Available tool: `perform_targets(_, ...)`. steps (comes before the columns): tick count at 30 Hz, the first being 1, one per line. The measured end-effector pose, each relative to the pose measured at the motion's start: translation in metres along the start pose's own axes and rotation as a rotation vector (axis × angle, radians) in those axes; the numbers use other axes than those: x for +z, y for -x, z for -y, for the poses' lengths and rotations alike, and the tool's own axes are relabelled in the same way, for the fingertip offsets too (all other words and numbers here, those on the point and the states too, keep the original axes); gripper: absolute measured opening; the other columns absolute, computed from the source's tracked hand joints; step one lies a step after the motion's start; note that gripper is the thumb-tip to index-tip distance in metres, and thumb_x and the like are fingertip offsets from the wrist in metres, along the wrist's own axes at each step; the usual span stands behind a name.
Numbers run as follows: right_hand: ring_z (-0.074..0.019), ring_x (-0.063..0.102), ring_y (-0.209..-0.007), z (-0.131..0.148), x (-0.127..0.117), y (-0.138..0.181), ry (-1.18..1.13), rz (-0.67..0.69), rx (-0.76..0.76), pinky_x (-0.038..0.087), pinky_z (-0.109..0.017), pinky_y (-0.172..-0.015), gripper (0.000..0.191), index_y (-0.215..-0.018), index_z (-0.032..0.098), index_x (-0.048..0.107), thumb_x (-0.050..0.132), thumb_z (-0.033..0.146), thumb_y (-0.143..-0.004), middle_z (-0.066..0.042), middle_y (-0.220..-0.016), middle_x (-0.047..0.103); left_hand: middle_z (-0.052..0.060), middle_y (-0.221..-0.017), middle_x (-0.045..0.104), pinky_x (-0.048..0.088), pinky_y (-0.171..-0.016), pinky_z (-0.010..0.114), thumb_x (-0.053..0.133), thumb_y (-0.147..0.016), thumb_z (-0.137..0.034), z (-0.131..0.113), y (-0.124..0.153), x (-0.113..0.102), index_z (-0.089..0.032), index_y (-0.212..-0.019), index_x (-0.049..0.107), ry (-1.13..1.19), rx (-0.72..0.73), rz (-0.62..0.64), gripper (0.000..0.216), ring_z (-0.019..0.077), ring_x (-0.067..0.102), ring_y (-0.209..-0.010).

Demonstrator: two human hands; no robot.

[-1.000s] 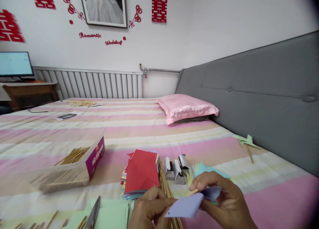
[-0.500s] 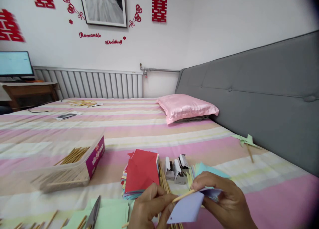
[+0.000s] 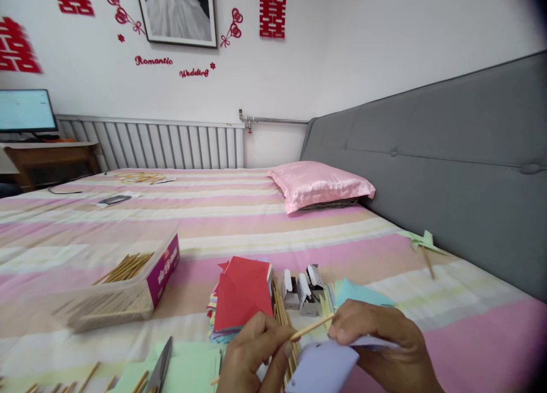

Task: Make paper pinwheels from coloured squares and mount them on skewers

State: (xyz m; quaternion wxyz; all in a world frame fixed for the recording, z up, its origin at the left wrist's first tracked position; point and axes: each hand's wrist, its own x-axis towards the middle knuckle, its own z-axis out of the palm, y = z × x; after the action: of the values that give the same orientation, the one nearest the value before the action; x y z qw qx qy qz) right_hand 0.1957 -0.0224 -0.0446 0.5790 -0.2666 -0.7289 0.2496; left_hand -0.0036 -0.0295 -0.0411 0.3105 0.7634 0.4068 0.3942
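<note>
At the bottom middle, my left hand (image 3: pixel 252 356) pinches a thin wooden stick (image 3: pixel 311 327) between thumb and fingers. The stick's far end reaches my right hand (image 3: pixel 380 342), which is closed over a folded lilac paper piece (image 3: pixel 322 367). Just beyond my hands lie a stack of coloured paper with red sheets on top (image 3: pixel 241 296), a bundle of wooden sticks (image 3: pixel 282 313) and small staplers (image 3: pixel 301 290). A teal paper (image 3: pixel 359 293) lies behind my right hand.
A clear box of sticks (image 3: pixel 115 293) sits at the left. Scissors (image 3: pixel 160 370) lie on green paper (image 3: pixel 192 370) at the bottom. A green paper pinwheel (image 3: pixel 421 242) rests by the grey headboard (image 3: pixel 448 159). A pink pillow (image 3: pixel 320 185) and a phone (image 3: pixel 113 199) lie farther off.
The lilac paper has dropped lower toward the bottom edge, and the stick now shows more fully between my two hands. My right hand has sunk slightly.
</note>
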Motion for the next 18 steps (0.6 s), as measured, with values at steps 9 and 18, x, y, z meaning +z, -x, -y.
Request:
perform_targets(9,-0.0126,0.058,-0.054,0.0048,-0.0025,-0.0019,0.165,-0.013,-0.038,0.045,-0.021,-0.045,0.020,-0.074,0.023,0.065,0.067,0.005,-0.065,-0.001,-0.071,0.059,0.004,-0.067,0.055,0.037,-0.055,0.022,0.057,-0.076,-0.023,-0.0001,-0.0001,0.0034,-0.024,-0.094,0.070,0.066,0.037,-0.084,0.022,0.0143,0.053,-0.062)
perform_targets(18,-0.0121,0.060,-0.061,0.0024,-0.0019,-0.0005,0.215,0.019,-0.056,0.048,-0.020,-0.049,0.020,-0.073,0.023,0.061,0.068,0.006,-0.065,-0.002,-0.083,0.056,0.009,-0.072,0.058,0.040,-0.059,0.025,0.051,-0.079,-0.023,0.0002,-0.0006,-0.0013,-0.017,-0.097,0.069,-0.031,0.018,0.035,0.026,0.0173,0.056,-0.067)
